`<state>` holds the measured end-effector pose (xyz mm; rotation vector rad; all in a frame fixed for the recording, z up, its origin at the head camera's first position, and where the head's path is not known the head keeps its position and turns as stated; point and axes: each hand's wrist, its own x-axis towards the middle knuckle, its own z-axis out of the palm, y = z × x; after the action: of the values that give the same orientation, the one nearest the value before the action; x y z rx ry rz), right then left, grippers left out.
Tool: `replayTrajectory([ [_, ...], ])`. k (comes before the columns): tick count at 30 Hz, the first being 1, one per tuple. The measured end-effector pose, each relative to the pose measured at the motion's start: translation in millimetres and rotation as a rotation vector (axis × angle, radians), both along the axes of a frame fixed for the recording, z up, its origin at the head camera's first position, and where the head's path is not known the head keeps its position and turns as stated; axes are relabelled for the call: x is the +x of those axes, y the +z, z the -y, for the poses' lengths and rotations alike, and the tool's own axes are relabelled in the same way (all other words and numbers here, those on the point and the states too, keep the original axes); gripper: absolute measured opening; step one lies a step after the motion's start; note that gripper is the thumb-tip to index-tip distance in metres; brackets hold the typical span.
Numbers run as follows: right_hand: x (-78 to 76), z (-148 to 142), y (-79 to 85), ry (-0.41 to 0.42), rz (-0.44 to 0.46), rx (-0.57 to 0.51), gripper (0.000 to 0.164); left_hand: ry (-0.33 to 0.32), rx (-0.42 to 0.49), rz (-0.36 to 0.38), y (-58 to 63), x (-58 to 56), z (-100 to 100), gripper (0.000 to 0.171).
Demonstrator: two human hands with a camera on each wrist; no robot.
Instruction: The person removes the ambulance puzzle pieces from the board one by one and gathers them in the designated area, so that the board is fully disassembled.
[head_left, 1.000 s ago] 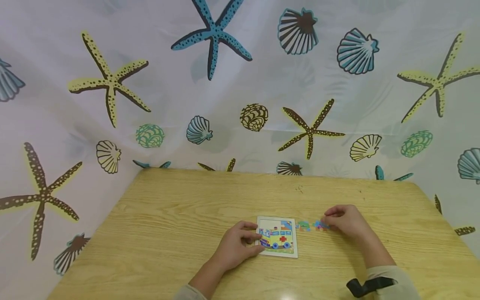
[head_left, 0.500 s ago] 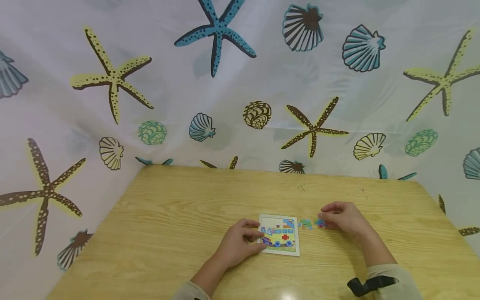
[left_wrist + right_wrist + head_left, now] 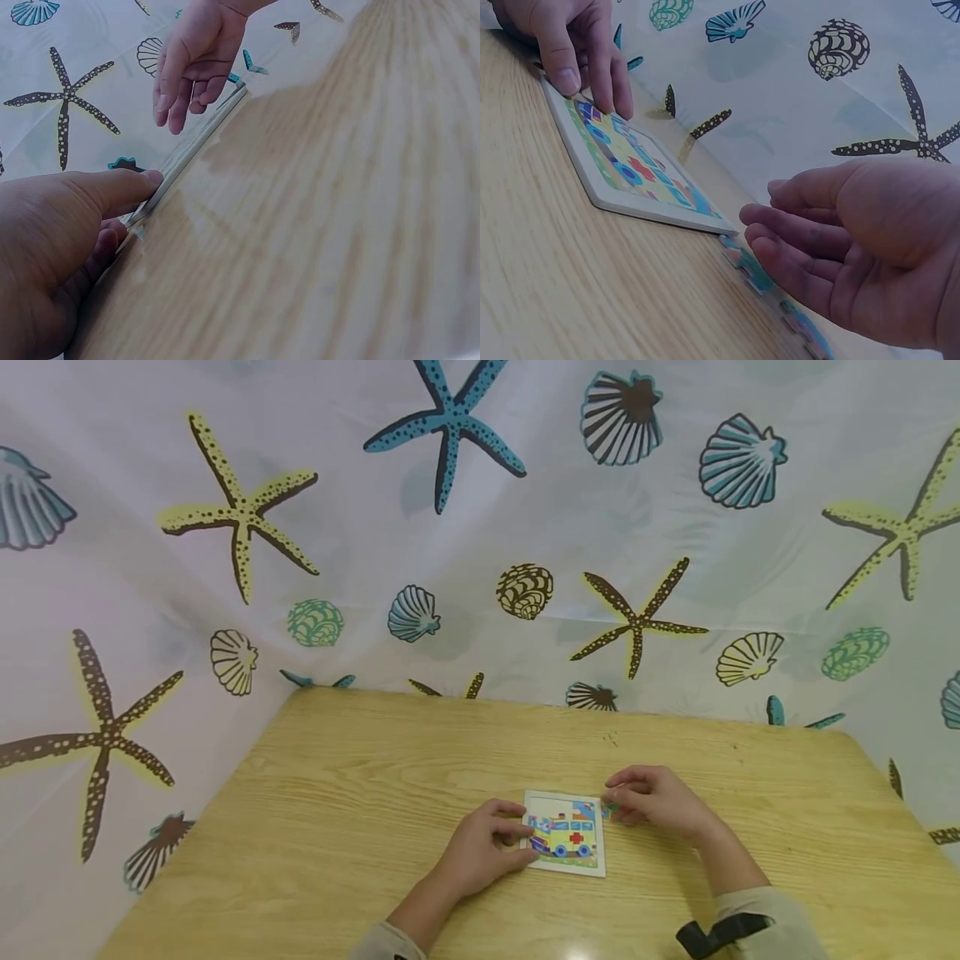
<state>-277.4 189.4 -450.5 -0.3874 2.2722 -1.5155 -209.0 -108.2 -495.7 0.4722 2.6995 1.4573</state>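
Note:
A small square jigsaw puzzle board (image 3: 567, 870) with a pale frame lies on the wooden table, showing a yellow ambulance with a red cross. Its upper left part is bare. My left hand (image 3: 480, 852) holds the board's left side; in the left wrist view the thumb rests along the frame (image 3: 199, 144). Over the board's right edge hovers my right hand (image 3: 663, 806), fingers loosely bent, with nothing visible between them. Beneath it, in the right wrist view, a green puzzle piece (image 3: 754, 276) and a blue puzzle piece (image 3: 807, 331) lie in a row from the board's corner.
The wooden table (image 3: 360, 802) reaches back to a white curtain (image 3: 465, 543) printed with starfish and shells. Tiny dark specks (image 3: 609, 739) mark the tabletop behind the board. A black strap (image 3: 723, 933) is around the right sleeve.
My right hand has moved left, from beside the blue piece to above the green piece near the board. The left hand stays on the board. The head view has shifted slightly.

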Motion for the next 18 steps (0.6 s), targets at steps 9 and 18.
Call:
replayTrajectory([
  [9, -0.7, 31.6, -2.2, 0.11, -0.149, -0.011, 0.032, 0.008, -0.005, 0.003, 2.7, -0.1, -0.5, 0.029],
  [18, 0.2, 52.0, -10.9, 0.142, -0.265, 0.122, 0.026, 0.006, 0.0, -0.006, 4.1, -0.1, 0.5, 0.029],
])
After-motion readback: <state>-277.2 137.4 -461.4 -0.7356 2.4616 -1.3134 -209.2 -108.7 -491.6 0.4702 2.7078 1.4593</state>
